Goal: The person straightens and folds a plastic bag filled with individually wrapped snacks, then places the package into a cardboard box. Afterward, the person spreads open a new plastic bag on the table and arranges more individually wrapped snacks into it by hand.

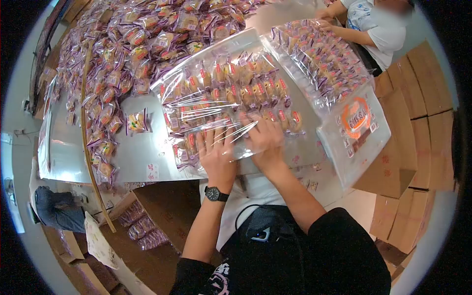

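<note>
A large clear plastic bag [177, 78] lies on the metal table, with rows of small purple-edged packaged cakes [231, 93] inside it. My left hand [216, 152], with a black watch on the wrist, rests on the near row, its fingers spread out flat. Beside it my right hand [267, 140] lies on the same row with fingers stretched out, slightly blurred. Shiny plastic shows across the fingers of both hands; how far they reach into the bag I cannot tell. A single packaged cake [137, 122] lies left of the bag.
A big heap of packaged cakes [142, 37] covers the far left, bordered by a wooden strip [86, 98]. Another filled bag [324, 64] and printed flat bags [356, 128] lie right. A co-worker [368, 24] stands far right. Cardboard boxes [418, 83] are stacked beyond the table.
</note>
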